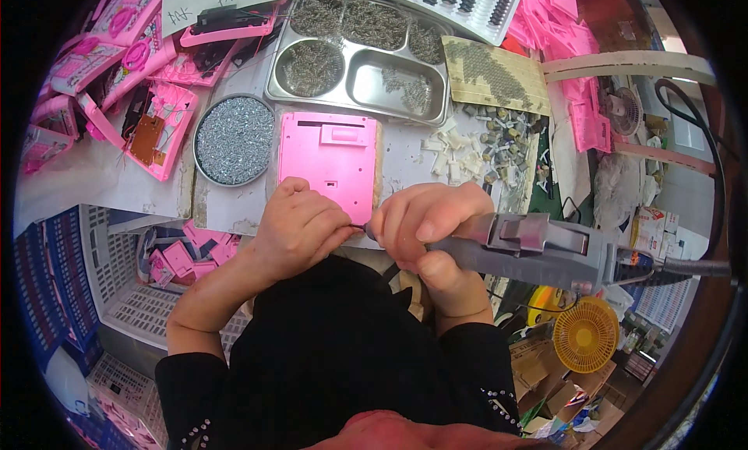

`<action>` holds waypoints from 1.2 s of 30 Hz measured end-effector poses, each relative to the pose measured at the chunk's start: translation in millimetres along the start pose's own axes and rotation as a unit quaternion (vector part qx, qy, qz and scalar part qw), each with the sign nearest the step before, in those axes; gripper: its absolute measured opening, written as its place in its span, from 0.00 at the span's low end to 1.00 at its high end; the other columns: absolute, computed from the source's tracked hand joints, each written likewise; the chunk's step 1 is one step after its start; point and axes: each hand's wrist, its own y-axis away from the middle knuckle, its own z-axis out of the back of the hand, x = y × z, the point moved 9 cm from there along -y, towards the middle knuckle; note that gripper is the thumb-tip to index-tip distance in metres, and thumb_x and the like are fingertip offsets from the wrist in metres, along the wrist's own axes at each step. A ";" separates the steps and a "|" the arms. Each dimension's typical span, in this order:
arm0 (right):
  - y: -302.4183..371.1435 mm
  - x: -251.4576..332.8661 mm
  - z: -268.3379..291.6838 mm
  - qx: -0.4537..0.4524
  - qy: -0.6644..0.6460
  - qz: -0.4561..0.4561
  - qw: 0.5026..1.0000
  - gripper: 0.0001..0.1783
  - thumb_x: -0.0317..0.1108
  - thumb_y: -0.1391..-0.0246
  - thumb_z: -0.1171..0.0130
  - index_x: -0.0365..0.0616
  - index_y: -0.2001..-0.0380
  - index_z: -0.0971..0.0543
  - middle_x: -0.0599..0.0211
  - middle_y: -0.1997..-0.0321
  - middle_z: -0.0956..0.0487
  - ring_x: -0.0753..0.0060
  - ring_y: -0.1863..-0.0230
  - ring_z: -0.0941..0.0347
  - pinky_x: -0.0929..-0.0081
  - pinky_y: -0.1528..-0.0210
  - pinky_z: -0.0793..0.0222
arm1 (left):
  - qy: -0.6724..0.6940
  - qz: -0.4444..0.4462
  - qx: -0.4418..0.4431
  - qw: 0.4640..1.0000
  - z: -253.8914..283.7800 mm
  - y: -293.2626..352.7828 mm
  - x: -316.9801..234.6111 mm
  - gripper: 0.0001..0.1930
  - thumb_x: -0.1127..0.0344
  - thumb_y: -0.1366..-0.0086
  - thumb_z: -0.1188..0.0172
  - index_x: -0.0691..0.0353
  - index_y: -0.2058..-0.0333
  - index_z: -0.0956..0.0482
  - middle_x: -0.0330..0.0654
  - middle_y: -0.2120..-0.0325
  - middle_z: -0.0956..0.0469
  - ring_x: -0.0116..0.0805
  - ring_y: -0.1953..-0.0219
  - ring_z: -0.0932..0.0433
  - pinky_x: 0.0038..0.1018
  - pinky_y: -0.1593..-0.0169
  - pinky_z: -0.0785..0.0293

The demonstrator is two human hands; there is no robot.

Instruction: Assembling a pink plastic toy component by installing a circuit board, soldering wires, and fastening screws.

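Observation:
A flat pink plastic housing (312,160) with a slot and small holes lies on the bench in front of me. My right hand (428,220) is wrapped round a grey electric screwdriver (538,257), held almost level with its tip toward the left. At the housing's near edge, my left hand (304,230) has its fingers closed, thumb and forefinger pinched beside the screwdriver's tip. What those fingertips hold, if anything, is hidden. Left of the housing stands a round dish of small metal screws (235,138).
A metal compartment tray (358,103) holding small springs sits beyond the housing. White and dark small parts (483,142) lie to the right. Pink assemblies (167,123) are heaped at the left. A white crate (117,271) stands below the bench's left side, and a yellow basket (586,335) at lower right.

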 end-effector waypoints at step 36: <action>41.6 -26.1 34.2 0.011 0.051 0.029 0.998 0.11 0.21 0.47 0.32 0.36 0.62 0.24 0.61 0.75 0.23 0.65 0.76 0.25 0.65 0.67 0.25 | 0.021 0.041 0.129 0.991 -37.7 3.9 35.0 0.07 0.68 0.39 0.33 0.62 0.66 0.22 0.43 0.45 0.20 0.44 0.37 0.24 0.61 0.27 0.48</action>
